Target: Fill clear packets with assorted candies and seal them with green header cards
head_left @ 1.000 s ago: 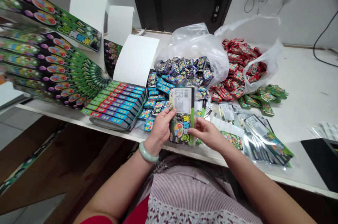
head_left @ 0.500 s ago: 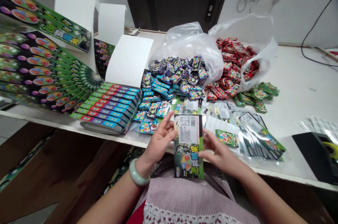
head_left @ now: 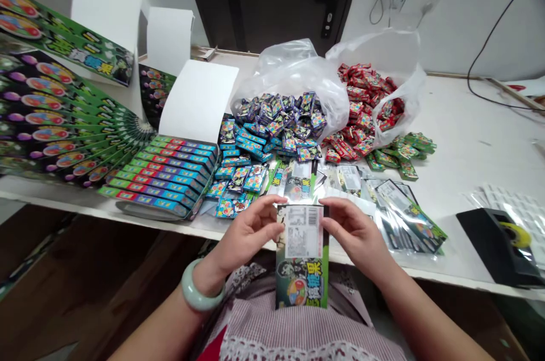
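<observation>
A flat printed candy packet [head_left: 302, 256], black and green with a pale label and barcode, stands upright over my lap, below the table's front edge. My left hand [head_left: 254, 231] pinches its upper left edge between thumb and fingers. At the upper right edge, my right hand [head_left: 351, 230] grips it the same way. Just beyond lie more flat printed packets [head_left: 298, 186] and small blue candy boxes [head_left: 232, 205]. What is inside the held packet cannot be seen.
Left stands an open display box [head_left: 159, 179] of candy boxes beside fanned printed cards [head_left: 51, 117]. Plastic bags spill purple boxes [head_left: 276, 114] and red boxes [head_left: 370, 94]. Green boxes [head_left: 400, 151], stacked clear-wrapped packets [head_left: 411, 216] and a black tape dispenser [head_left: 494, 244] lie to the right.
The packet has moved lower, nearer my lap. My right hand has shifted from its right side up to the upper edge, and my left hand has come down slightly with the packet.
</observation>
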`<action>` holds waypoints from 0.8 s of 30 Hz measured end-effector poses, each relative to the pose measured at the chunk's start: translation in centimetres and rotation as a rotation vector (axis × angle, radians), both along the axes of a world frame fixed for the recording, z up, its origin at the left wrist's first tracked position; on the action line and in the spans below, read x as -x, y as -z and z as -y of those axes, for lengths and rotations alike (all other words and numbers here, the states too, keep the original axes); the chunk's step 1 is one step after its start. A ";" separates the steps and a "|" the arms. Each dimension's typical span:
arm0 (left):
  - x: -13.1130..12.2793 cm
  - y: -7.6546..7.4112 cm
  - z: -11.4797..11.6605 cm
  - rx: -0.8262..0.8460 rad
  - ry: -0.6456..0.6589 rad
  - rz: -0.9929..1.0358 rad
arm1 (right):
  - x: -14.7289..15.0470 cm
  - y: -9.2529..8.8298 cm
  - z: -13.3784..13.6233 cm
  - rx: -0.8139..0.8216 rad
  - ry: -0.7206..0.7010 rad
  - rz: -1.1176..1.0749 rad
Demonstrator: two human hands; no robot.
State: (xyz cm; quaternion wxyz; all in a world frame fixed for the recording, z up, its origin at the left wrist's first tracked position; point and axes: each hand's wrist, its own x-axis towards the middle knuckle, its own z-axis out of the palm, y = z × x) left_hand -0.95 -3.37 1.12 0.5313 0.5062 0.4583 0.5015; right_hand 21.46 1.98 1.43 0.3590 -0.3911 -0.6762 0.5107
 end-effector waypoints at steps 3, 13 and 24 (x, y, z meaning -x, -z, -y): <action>-0.5 -0.5 -0.5 -0.110 -0.149 -0.114 | -0.5 -1.2 -0.4 -0.094 -0.031 0.087; -0.3 -2.5 -1.6 0.014 -0.102 0.108 | 0.4 -3.1 -1.6 0.057 -0.061 -0.026; -1.4 -4.5 -1.9 0.015 -0.178 -0.017 | 1.5 -5.3 -2.5 0.064 -0.161 0.160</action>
